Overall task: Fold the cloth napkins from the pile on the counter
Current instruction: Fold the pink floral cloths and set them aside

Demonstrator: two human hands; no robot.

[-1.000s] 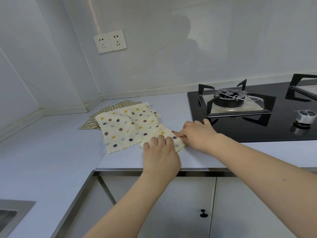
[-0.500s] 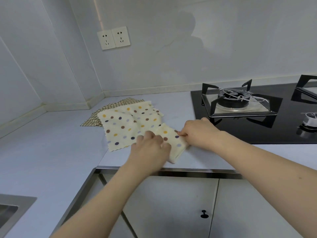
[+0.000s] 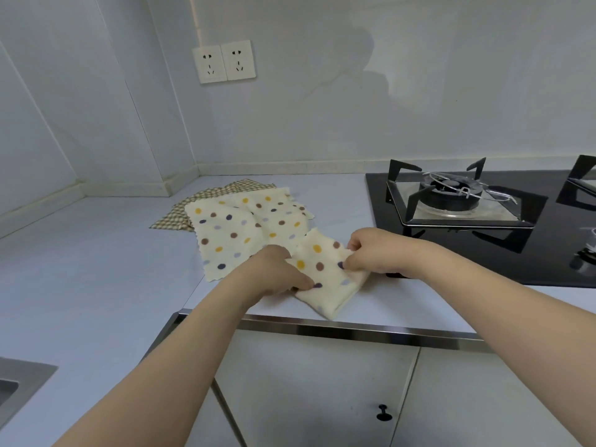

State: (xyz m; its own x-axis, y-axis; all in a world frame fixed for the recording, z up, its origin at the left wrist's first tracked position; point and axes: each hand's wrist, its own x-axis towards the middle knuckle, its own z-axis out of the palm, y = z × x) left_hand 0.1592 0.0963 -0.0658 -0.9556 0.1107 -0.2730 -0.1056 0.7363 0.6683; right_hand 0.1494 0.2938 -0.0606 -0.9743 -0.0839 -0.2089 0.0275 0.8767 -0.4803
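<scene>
**Inspector:** Report, largest item first.

**Operator:** I see the counter (image 3: 96, 269), a gas hob (image 3: 467, 221) at its right. The pile (image 3: 238, 227) lies near the corner: a polka-dot napkin over a checked napkin (image 3: 180, 214).

**Inspector:** The piece in work?

**Operator:** The folded polka-dot napkin (image 3: 322, 275) sits at the front edge, its corner overlapping the pile. A second ago the left hand (image 3: 274, 272) pressed it flat; now it pinches the near edge. The right hand (image 3: 371, 256) pinches the far-right edge, as before.

**Inspector:** Meaning?

**Operator:** I judge that another fold or a lift-away is under way. The pile awaits.
</scene>
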